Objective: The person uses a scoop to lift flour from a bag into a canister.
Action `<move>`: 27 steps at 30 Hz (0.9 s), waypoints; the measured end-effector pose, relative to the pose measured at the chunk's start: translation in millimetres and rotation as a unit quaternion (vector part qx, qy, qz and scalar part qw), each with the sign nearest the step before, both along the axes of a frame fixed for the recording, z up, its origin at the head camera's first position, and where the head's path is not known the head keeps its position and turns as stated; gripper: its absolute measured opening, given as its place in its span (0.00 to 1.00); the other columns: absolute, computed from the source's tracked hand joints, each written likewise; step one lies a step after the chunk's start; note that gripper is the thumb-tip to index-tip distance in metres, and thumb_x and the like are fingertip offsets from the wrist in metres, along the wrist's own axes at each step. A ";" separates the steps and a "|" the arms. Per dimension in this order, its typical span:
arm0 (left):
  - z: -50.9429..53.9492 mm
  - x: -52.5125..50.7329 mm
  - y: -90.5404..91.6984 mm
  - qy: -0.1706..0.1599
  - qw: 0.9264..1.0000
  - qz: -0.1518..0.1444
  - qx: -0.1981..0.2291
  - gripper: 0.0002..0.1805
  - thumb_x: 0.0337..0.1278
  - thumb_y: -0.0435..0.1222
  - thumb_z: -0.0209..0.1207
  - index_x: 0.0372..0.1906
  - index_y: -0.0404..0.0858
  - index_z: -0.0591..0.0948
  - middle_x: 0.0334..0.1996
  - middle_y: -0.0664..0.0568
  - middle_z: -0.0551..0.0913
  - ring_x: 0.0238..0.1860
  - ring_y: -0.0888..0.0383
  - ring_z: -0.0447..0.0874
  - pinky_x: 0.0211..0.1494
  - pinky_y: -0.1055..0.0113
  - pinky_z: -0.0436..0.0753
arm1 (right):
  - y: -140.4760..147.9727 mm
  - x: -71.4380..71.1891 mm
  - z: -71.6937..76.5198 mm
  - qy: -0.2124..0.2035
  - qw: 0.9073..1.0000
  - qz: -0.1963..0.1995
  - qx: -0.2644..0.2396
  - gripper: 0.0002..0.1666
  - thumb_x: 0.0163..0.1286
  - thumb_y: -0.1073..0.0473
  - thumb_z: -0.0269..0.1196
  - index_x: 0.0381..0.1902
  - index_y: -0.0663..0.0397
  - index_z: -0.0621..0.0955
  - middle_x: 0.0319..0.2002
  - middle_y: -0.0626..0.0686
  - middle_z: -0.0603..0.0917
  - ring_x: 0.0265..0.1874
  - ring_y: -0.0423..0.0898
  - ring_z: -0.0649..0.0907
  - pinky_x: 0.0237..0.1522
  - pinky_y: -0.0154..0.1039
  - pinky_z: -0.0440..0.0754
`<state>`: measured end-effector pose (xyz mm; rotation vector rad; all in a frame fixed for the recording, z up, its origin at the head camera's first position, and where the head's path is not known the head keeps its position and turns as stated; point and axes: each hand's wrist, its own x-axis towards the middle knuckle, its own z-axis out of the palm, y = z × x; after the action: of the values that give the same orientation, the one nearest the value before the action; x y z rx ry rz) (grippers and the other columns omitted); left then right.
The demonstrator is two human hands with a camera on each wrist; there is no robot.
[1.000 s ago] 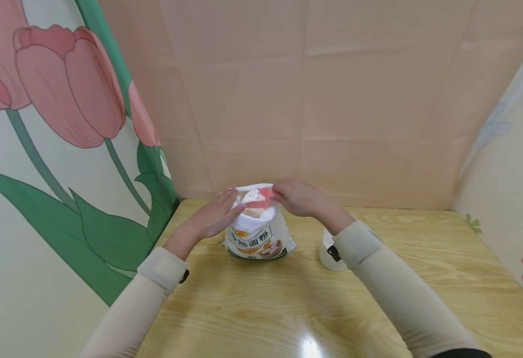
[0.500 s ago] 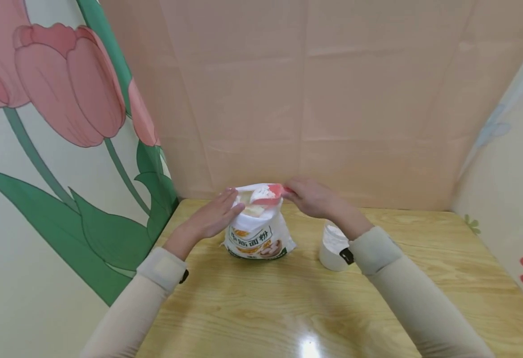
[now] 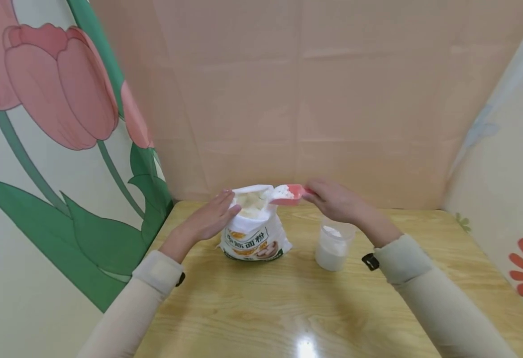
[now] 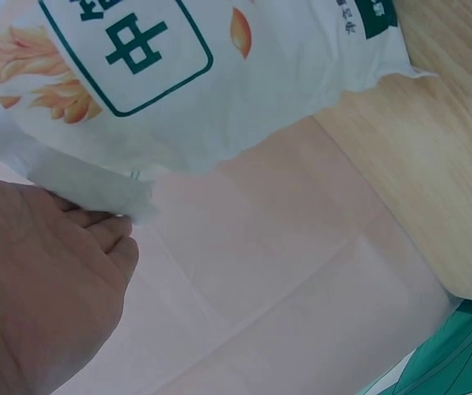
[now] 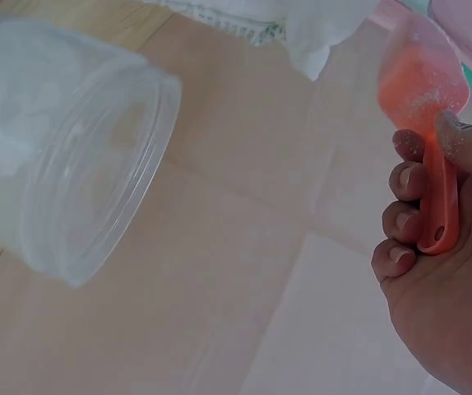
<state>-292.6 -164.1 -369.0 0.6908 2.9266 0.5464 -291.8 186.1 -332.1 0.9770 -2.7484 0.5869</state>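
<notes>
A white bag of flour (image 3: 253, 241) stands upright with its mouth open, pale flour visible inside. My left hand (image 3: 208, 219) holds the bag's left rim; in the left wrist view its fingers (image 4: 108, 234) curl at the bag's edge. My right hand (image 3: 339, 203) grips the handle of a pink-red scoop (image 3: 290, 195), heaped with white flour. The scoop is level, at the right edge of the bag's mouth. Below the right hand stands a clear plastic jar (image 3: 331, 252), partly filled with white powder, its top open.
Both bag and jar stand on a wood-grain table (image 3: 252, 303). Behind it hangs a pinkish-beige sheet (image 3: 297, 109). A wall with painted tulips (image 3: 59, 94) rises at the left, and another painted wall (image 3: 503, 199) at the right.
My right hand has moved right, bringing the loaded scoop from inside the bag's mouth to its right edge. The jar has come into fuller view. My left hand has stayed at the bag's rim.
</notes>
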 end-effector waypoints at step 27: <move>-1.7 -1.8 -1.0 0.003 1.000 -0.002 0.003 0.49 0.71 0.70 0.22 0.82 0.40 0.47 0.83 0.49 0.42 0.82 0.54 0.33 0.82 0.53 0.45 | 92.2 31.0 -9.3 0.030 0.998 -0.052 0.010 0.05 0.75 0.57 0.62 0.42 0.52 0.81 0.34 0.46 0.79 0.35 0.45 0.76 0.41 0.46 0.76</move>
<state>-294.4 -165.2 -370.7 0.7004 2.9301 0.5535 -260.8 278.3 -341.4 0.8358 -2.7374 0.5062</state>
